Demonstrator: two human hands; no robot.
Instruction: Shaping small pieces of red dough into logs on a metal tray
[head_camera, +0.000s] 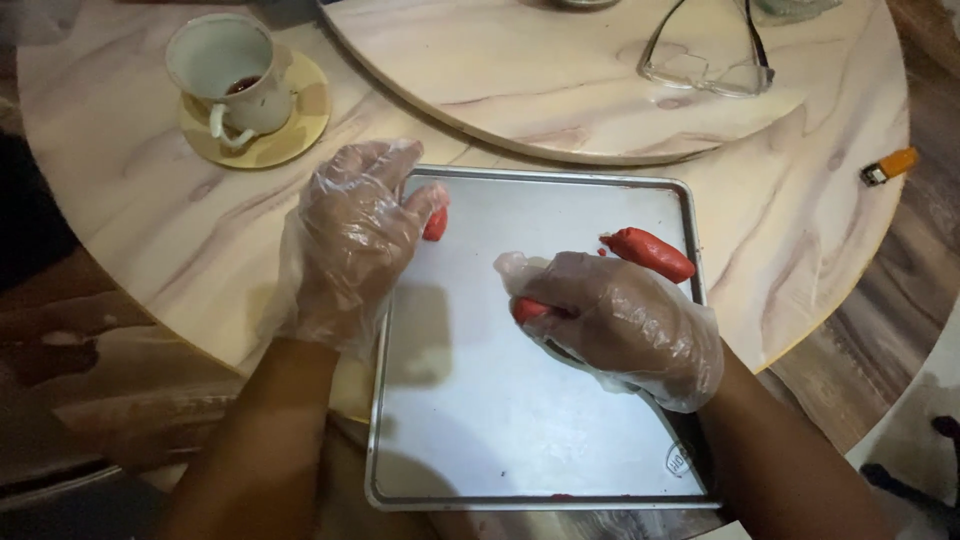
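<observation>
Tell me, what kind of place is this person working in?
Probably a home dining area, not a commercial kitchen. A round marble-patterned table carries a turntable, a cup on a yellow saucer and eyeglasses. Both gloved hands, left hand and right hand, hold red pieces over a metal tray.

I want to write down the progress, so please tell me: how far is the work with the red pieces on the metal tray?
Done: one red roll lies shaped on the metal tray, beside the right hand. In hand: the right hand grips another red piece, and the left hand pinches a smaller red bit at the tray's edge. Left: both held pieces are not yet laid down; most of the tray is bare.
</observation>
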